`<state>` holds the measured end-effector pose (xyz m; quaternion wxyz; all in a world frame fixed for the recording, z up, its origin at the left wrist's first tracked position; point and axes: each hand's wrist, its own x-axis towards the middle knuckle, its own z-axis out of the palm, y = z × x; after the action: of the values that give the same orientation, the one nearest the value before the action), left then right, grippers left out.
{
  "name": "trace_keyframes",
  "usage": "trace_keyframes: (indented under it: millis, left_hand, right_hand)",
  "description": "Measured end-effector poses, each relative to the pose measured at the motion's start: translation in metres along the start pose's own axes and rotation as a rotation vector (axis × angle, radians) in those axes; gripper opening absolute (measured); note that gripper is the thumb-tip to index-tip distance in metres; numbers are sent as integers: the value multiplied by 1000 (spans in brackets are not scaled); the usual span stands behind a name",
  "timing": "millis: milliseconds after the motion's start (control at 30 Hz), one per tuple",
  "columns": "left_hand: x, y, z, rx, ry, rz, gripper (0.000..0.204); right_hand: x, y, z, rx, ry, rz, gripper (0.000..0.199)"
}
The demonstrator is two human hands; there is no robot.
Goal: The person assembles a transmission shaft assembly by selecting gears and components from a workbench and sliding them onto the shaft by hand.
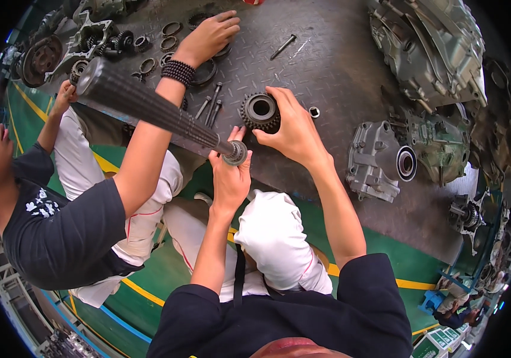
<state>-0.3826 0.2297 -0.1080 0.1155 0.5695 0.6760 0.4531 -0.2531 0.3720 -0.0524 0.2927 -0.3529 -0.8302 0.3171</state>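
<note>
My left hand (230,179) grips the narrow lower end of a long dark splined shaft (148,110), which rises toward the camera at the upper left. My right hand (296,132) holds a dark toothed gear (259,111) that rests on the checker-plate metal table (333,65), just right of the shaft's end. A co-worker in a dark shirt sits at my left. One of their hands (208,37), with a beaded wristband, reaches over metal rings on the table. Their other hand (64,92) is by the shaft's wide end.
Grey gearbox housings (428,48) (381,158) lie on the table's right side. Several bolts (211,104), a long bolt (282,46), a small nut (314,111), rings (171,27) and gear parts (97,39) are scattered at the back left. Below is green floor with yellow lines (142,292).
</note>
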Motion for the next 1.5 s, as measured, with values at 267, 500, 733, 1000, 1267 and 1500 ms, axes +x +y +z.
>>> trace_keyframes:
  millis: [267, 500, 733, 1000, 1267, 1500]
  left_hand:
    - [1, 2, -3, 65, -7, -2, 43]
    - [1, 3, -5, 80, 19, 19, 39]
    - [1, -3, -6, -25, -16, 49, 38]
    - [-5, -9, -4, -38, 22, 36, 38]
    - [-7, -14, 0, -20, 34, 46, 30]
    - [-5, -9, -4, -63, 14, 51, 31]
  right_hand:
    - [-1, 2, 6, -57, -22, -34, 94]
    - [7, 7, 17, -138, -21, -48, 83]
    - [11, 13, 4, -135, -86, -66, 87]
    - [10, 16, 2, -67, -124, -50, 83]
    - [8, 18, 7, -41, -138, -3, 86]
    - [10, 15, 6, -39, -155, 11, 88]
